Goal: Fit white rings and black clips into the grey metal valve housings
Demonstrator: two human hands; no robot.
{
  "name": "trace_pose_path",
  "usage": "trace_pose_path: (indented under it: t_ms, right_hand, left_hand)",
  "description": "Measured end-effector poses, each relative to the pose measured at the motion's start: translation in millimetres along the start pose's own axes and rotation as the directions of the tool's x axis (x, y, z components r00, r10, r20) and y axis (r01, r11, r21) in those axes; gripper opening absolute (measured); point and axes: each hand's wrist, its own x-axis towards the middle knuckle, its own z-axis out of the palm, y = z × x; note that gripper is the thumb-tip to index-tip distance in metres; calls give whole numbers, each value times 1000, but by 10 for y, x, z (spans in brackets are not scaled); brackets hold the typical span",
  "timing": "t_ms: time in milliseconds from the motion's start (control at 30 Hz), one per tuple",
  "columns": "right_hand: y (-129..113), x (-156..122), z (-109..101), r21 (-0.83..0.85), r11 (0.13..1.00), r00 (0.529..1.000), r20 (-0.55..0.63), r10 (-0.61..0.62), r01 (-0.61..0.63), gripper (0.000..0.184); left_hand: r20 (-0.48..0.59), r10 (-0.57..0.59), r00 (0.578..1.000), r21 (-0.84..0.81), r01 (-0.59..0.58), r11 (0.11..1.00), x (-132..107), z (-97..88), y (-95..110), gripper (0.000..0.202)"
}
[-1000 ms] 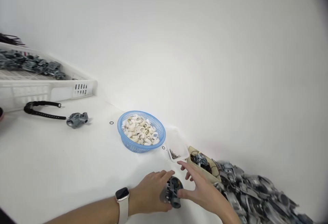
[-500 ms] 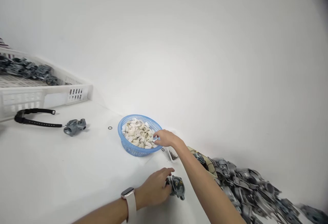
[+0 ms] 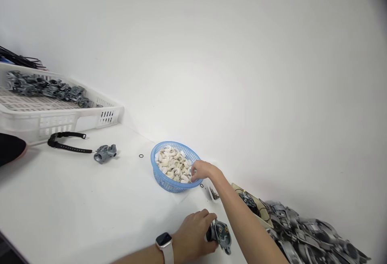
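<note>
My left hand point(image 3: 193, 233), with a white watch on the wrist, is closed around a grey metal carburetor body point(image 3: 221, 235) resting on the white table near the bottom edge. My right hand point(image 3: 203, 170) reaches over the right rim of a blue plastic basket point(image 3: 165, 181) filled with white curved plastic pieces point(image 3: 173, 165). Its fingers are pinched together among those pieces; what they hold is hidden.
A small white tray point(image 3: 213, 194) with tiny dark parts and a tan tray point(image 3: 250, 201) of wired parts lie right of the basket. A heap of grey metal castings point(image 3: 311, 235) fills the lower right. At left: white crate point(image 3: 60, 119), black strap point(image 3: 68, 142), lone casting point(image 3: 105, 154), small O-ring point(image 3: 140, 156).
My right hand left the carburetor body and reached up into the blue basket, where its fingers have pinched. My left hand kept hold of the body. The view shifted slightly.
</note>
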Motion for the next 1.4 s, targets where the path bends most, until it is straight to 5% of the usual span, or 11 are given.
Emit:
trace_pose_path:
  t_ms: [200, 367, 633, 833, 1067, 1233, 1400]
  right_hand:
    - [134, 7, 19, 122, 990, 998, 4, -68, 67, 15]
    - [312, -139, -25, 373, 913, 985, -102, -137, 166, 19]
    - [453, -970, 133, 783, 540, 951, -264, -162, 309, 61]
    - [599, -1534, 617, 957, 188, 976, -211, -61, 219, 52]
    - [711, -1741, 1039, 929, 335, 982, -184, 51, 157, 51]
    - [693, -1690, 1176, 890, 435, 987, -158, 23, 132, 53]
    - [646, -1635, 1233, 889, 430, 982, -188, 23, 160, 51]
  left_hand:
    - [-12, -8, 1000, -40, 8, 999, -5, -18, 9, 56]
    - [11, -38, 999, -114, 39, 993, 3, -23, -8, 53]
    - [21, -22, 1000, -184, 26, 983, 69, -22, -78, 53]
    - [41, 16, 999, -285, -4, 959, 41, -72, -84, 56]
    - [61, 26, 998, -347, -3, 938, 14, -114, -49, 52]
    - [79, 18, 997, -352, 11, 936, 12, -124, -42, 51]
    - [114, 4, 993, -345, 36, 938, 24, -131, -34, 51]
